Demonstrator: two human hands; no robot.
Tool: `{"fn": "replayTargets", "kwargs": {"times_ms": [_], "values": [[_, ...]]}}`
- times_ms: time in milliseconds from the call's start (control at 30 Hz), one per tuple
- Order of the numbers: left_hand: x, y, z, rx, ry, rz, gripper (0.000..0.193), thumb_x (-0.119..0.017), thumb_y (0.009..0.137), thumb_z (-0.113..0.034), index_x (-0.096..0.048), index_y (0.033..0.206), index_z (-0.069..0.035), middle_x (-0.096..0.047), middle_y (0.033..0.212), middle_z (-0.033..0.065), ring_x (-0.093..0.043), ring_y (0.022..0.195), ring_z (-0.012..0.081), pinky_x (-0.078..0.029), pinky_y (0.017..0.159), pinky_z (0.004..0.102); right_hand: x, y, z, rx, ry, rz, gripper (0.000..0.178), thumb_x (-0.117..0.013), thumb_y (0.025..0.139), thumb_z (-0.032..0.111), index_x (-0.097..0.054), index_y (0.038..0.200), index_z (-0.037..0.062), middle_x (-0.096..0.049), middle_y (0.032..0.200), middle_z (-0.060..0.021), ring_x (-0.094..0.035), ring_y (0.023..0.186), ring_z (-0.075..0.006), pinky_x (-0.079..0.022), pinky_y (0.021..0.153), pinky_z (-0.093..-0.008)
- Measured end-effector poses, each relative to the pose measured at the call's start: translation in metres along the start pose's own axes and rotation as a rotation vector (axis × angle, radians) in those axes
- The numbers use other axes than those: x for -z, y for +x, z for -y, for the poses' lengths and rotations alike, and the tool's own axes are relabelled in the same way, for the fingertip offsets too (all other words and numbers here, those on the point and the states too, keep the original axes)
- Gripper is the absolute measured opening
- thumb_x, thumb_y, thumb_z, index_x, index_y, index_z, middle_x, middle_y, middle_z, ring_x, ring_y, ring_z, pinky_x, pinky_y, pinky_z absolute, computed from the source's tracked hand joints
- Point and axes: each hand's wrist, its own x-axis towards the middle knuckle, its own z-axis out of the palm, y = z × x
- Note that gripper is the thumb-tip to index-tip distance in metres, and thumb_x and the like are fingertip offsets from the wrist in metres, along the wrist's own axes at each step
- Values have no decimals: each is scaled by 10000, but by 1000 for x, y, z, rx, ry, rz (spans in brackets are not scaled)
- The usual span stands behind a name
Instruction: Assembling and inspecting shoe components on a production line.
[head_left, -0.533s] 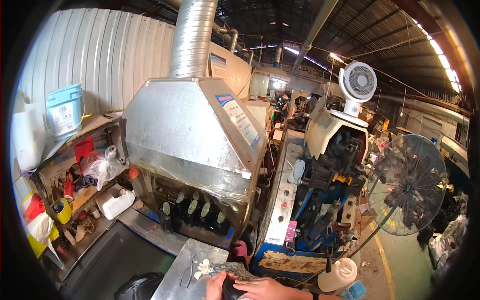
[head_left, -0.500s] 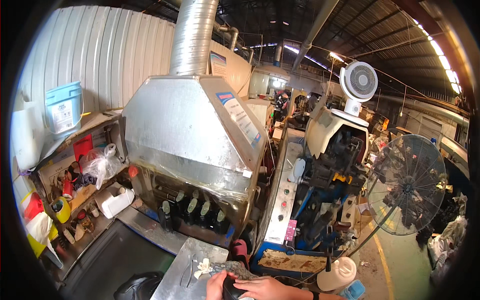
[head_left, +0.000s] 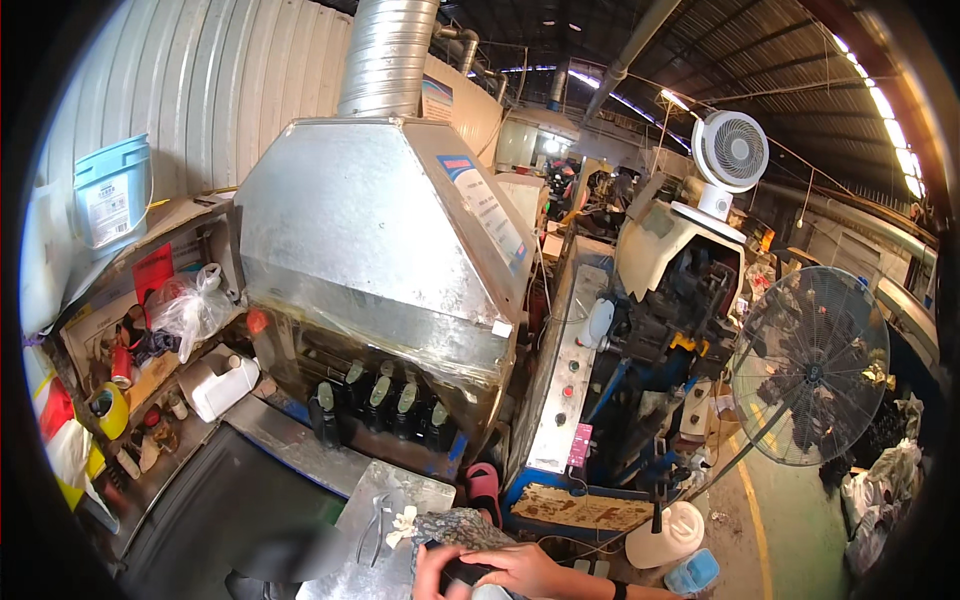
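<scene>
At the lower edge, my left hand [head_left: 434, 574] and my right hand [head_left: 527, 568] are closed round a black, smooth shoe-like piece [head_left: 464, 573]. My fingers hide much of it, and its lower part is cut off. Grey patterned cloth [head_left: 460, 530] lies just beyond my hands. To their left, pliers [head_left: 371, 532] and a crumpled whitish scrap [head_left: 403, 526] rest on a metal plate [head_left: 340, 535]. Beside the plate, on a dark surface, is a black glossy item [head_left: 285, 560], partly smeared by motion.
Several black shoe-shaped pieces with greenish tops [head_left: 407, 398] stand under a metal hood [head_left: 330, 220]. A cluttered shelf [head_left: 215, 232] is on the left. A machine [head_left: 548, 420], a wire-guarded fan [head_left: 812, 370], a jug [head_left: 665, 535] and a blue container [head_left: 693, 572] stand on the right.
The black piece has been tilted between my hands, and my fingers have shifted on it. The black item at lower left has blurred with movement. The head view has shifted slightly.
</scene>
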Motion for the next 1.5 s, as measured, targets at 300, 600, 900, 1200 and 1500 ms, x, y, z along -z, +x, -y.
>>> {"fn": "replayTargets", "kwargs": {"times_ms": [300, 600, 900, 1200, 1500], "values": [[10, -10, -24, -192, 288, 309, 702, -709, 839, -175, -388, 1431, 26, -441, 1399, 280, -413, 1309, 451, -313, 1116, 509, -9, -26, -8, -79, 166, -48, 388, -681, 869, 172, -633, 1226, 27, -675, 1148, -190, -688, 993, -313, -545, 833, -368], [4, -2, -30, -196, 239, 367, 728, -674, 772, -123, -403, 1438, -6, -422, 1443, 250, -385, 1346, 424, -280, 1140, 493, -52, -129, -49, -517, 414, -76, 522, -691, 909, 310, -535, 1251, -52, -578, 1304, -238, -586, 1190, -284, -467, 972, -366], [-19, 41, 19, 198, -101, 213, 584, -637, 802, -11, -460, 1357, -41, -502, 1326, 131, -484, 1206, 259, -361, 1062, 361, -14, -113, -66, -352, 225, -111, 377, -495, 1025, 319, -565, 866, -16, -527, 633, -213, -551, 566, -319, -421, 573, -451], [-20, -28, -64, 396, 68, 262, 643, -724, 788, -119, -479, 1371, -2, -447, 1407, 228, -417, 1303, 340, -306, 1116, 410, -6, -136, -91, -621, 504, 38, 746, -343, 978, 663, -670, 989, -8, -667, 836, -49, -615, 746, -175, -496, 683, -349], [-20, -29, -38, 324, -18, 219, 692, -743, 744, -75, -440, 1358, 26, -412, 1403, 234, -367, 1330, 357, -279, 1133, 444, -22, -101, -82, -696, 500, 404, 792, -175, 1007, 629, -557, 1316, 8, -656, 1120, -181, -616, 1012, -269, -454, 940, -357]]}}
